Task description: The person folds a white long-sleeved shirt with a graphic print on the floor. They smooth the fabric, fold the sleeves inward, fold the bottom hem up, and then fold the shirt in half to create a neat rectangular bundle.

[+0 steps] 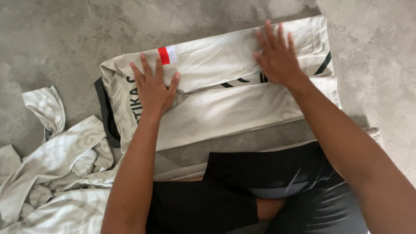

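A cream-white shirt [225,108] with black trim and a small red-and-white patch lies folded into a long strip on the grey concrete floor [60,39]. My left hand [154,89] presses flat on its left end, near the collar, fingers spread. My right hand [277,54] lies flat on the right part of the upper fold, fingers apart. Neither hand grips anything.
A heap of crumpled cream patterned garments [56,173] lies at the lower left, touching the shirt's collar end. My legs in black shorts [242,186] are at the bottom centre. Bare concrete surrounds the shirt above and to the right.
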